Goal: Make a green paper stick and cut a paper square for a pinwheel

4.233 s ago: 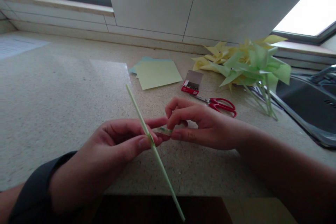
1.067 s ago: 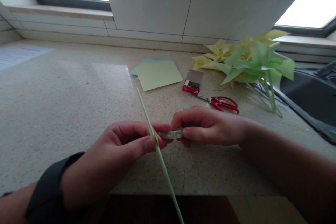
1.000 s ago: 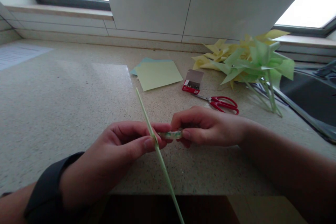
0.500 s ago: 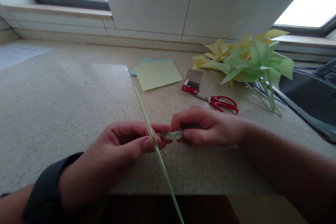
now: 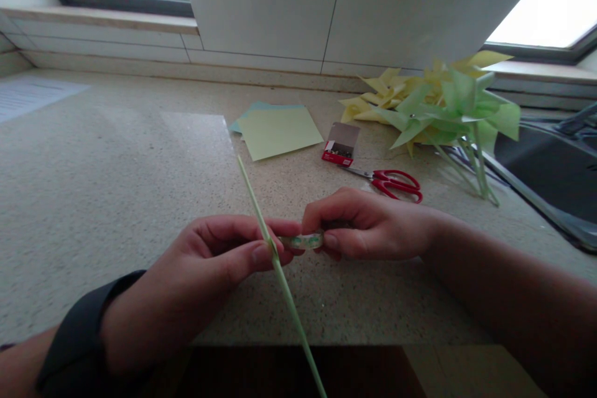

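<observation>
The left hand [image 5: 205, 267] pinches between its fingers [image 5: 256, 256] a pale-green stick [image 5: 286, 286] slanting from eleven o'clock toward five. At its three o'clock, the right hand [image 5: 361, 227] grips a clear, green-marked tape roll [image 5: 304, 240]. Scissors [image 5: 377, 178] lie on the tabletop [image 5: 116, 199] at the right hand's one o'clock, beside an open red box [image 5: 338, 152].

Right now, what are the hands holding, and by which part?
The left hand pinches a thin green stick partway along its length, between thumb and fingers. The right hand grips what looks like a tape roll by its right end.
</observation>
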